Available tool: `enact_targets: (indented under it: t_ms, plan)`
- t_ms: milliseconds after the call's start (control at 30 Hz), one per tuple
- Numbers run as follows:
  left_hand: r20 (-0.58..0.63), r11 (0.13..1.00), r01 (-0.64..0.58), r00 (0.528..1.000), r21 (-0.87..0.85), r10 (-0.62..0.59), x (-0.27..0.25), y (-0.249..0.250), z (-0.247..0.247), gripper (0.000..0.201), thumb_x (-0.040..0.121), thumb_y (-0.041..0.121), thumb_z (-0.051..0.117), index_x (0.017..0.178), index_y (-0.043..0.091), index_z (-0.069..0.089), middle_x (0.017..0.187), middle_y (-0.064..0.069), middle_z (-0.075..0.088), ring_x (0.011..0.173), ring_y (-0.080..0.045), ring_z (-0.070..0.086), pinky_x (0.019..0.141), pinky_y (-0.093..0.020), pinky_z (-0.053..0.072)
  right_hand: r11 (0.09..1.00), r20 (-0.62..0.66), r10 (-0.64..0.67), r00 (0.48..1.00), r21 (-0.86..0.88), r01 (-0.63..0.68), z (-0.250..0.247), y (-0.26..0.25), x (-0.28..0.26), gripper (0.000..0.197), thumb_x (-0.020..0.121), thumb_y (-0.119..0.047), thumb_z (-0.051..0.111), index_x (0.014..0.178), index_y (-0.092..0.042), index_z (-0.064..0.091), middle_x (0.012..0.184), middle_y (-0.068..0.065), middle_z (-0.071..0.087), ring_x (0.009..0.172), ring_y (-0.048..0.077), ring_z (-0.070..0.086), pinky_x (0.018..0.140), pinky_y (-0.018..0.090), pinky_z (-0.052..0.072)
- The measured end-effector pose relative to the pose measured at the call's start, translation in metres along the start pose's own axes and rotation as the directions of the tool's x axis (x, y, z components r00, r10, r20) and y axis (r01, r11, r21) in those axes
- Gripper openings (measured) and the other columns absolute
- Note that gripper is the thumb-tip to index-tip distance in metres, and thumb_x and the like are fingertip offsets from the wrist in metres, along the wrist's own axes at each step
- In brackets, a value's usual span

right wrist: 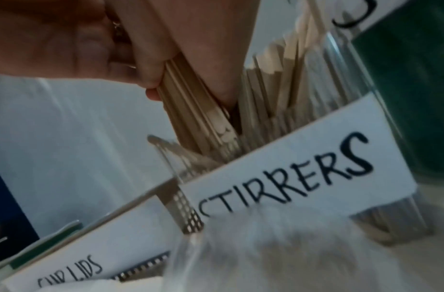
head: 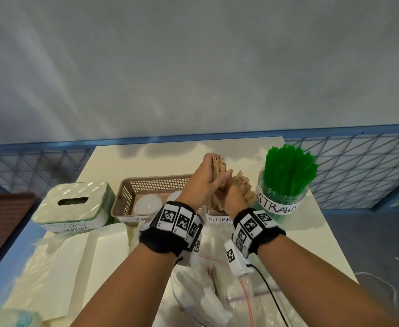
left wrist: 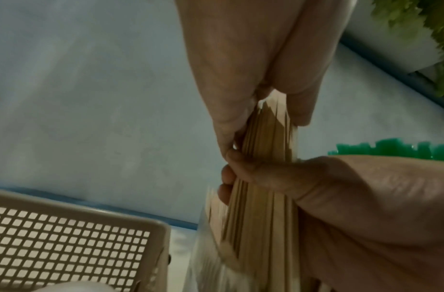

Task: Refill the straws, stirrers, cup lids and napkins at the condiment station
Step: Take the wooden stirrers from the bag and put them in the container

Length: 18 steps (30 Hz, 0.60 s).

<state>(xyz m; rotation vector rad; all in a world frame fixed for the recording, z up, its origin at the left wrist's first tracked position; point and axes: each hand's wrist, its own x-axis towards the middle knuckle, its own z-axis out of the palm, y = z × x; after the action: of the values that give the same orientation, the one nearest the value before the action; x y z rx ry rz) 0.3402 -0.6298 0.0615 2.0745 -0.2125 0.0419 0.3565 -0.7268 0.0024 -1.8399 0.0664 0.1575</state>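
— Now, item one: the stirrers?

— One bundle of wooden stirrers, just right of centre in the head view. My left hand grips its upper part, fingers curled over the top ends. My right hand is wrapped round the bundle just below the left, thumb across the front in the left wrist view. Both hands are clenched on the sticks, touching each other.

— And the bundle's foot?

— Lower ends sit inside the clear stirrer jar, labelled STIRRERS, directly under my hands. More loose stirrers stand in the jar to the right of the held bundle in the right wrist view.

— Item two?

— Green straws, upright in the straw jar, right of centre, just beside my right hand; I cannot tell whether they touch.

— Item three?

— Beige perforated basket, labelled for cup lids, left of my hands, against the stirrer jar. White cup lids lie inside, partly hidden by my left wrist.

— Item four?

— Tissue box, centre left, with a tissues/napkins label, well apart from both hands.

— Remaining stock?

— White napkins lower left and clear plastic bags at bottom centre, all on the pale table.
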Motion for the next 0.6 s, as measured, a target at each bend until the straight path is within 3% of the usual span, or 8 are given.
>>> enact_targets:
  t_ms: [67,133,233,367,433,500,533,600]
  plan:
    - [0.024,0.998,0.035,0.999,0.056,-0.036,0.000,-0.008,0.003,0.029,0.093,0.024,0.053,0.115,0.020,0.034,0.100,-0.013,0.061,0.089,-0.025,0.060,0.076,-0.032,0.050,0.998,0.016,-0.040,0.999,0.041,0.040,0.002,-0.003,0.002,0.027,0.099,-0.011,0.031,0.085,-0.016,0.054,0.093,0.012,0.059,0.095,0.023,0.058,0.092,0.034,0.046]
    - [0.030,0.994,0.069,0.997,0.089,-0.072,-0.001,-0.016,0.007,0.031,0.094,0.023,0.052,0.118,0.015,0.035,0.090,-0.009,0.060,0.079,-0.021,0.058,0.066,-0.022,0.048,0.973,0.102,0.113,0.988,0.192,-0.131,0.009,-0.009,0.003,0.037,0.096,-0.002,0.038,0.076,-0.033,0.039,0.091,0.001,0.055,0.104,0.031,0.056,0.093,0.035,0.044]
    - [0.028,0.985,0.112,0.993,0.130,-0.116,-0.001,-0.023,0.012,0.032,0.095,0.023,0.050,0.122,0.013,0.034,0.065,0.004,0.043,0.056,-0.005,0.042,0.048,-0.010,0.037,0.949,0.101,0.212,0.972,0.215,-0.229,0.011,-0.003,0.003,0.048,0.094,0.002,0.042,0.072,-0.038,0.025,0.077,-0.017,0.035,0.118,0.037,0.049,0.096,0.035,0.040]
    - [0.040,0.978,0.151,0.987,0.144,-0.158,0.001,-0.030,0.018,0.042,0.096,0.024,0.048,0.131,0.008,0.030,0.066,0.007,0.043,0.058,-0.001,0.043,0.050,-0.015,0.032,0.971,0.027,0.170,0.985,0.166,-0.172,0.012,0.004,-0.004,0.045,0.095,-0.003,0.040,0.068,-0.036,0.024,0.072,-0.015,0.032,0.110,0.035,0.052,0.093,0.037,0.041]
    - [0.032,0.977,0.163,0.985,0.138,-0.169,0.001,-0.032,0.020,0.043,0.096,0.024,0.048,0.132,0.008,0.030,0.069,0.008,0.044,0.061,0.000,0.044,0.052,-0.015,0.031,0.964,0.008,0.145,0.989,0.225,-0.143,0.015,0.005,-0.010,0.041,0.094,-0.011,0.036,0.063,-0.038,0.037,0.071,-0.007,0.042,0.097,0.032,0.054,0.091,0.042,0.043]
    - [0.015,0.975,0.158,0.987,0.157,-0.162,-0.001,-0.032,0.023,0.042,0.096,0.024,0.049,0.131,0.008,0.032,0.070,0.008,0.043,0.062,-0.001,0.044,0.052,-0.015,0.031,1.000,-0.063,0.012,0.998,0.000,-0.012,0.016,0.009,-0.013,0.042,0.090,-0.018,0.033,0.056,-0.031,0.055,0.073,0.003,0.054,0.089,0.029,0.055,0.084,0.044,0.046]
    - [0.003,0.976,0.149,0.988,0.158,-0.152,-0.003,-0.031,0.023,0.042,0.095,0.024,0.050,0.130,0.008,0.032,0.073,0.007,0.044,0.064,-0.003,0.045,0.053,-0.014,0.032,0.993,-0.070,-0.041,0.997,-0.112,0.033,0.014,0.014,-0.012,0.043,0.091,-0.017,0.031,0.059,-0.027,0.059,0.075,0.006,0.056,0.086,0.027,0.055,0.080,0.041,0.047]
    - [-0.030,0.986,0.121,0.993,0.116,-0.118,-0.006,-0.031,0.024,0.048,0.094,0.019,0.053,0.135,0.013,0.028,0.094,0.001,0.050,0.082,-0.010,0.051,0.068,-0.012,0.037,0.998,0.008,0.062,0.998,0.002,-0.062,0.008,0.011,-0.017,0.033,0.096,-0.009,0.031,0.080,-0.014,0.060,0.087,0.007,0.059,0.090,0.023,0.056,0.084,0.036,0.049]
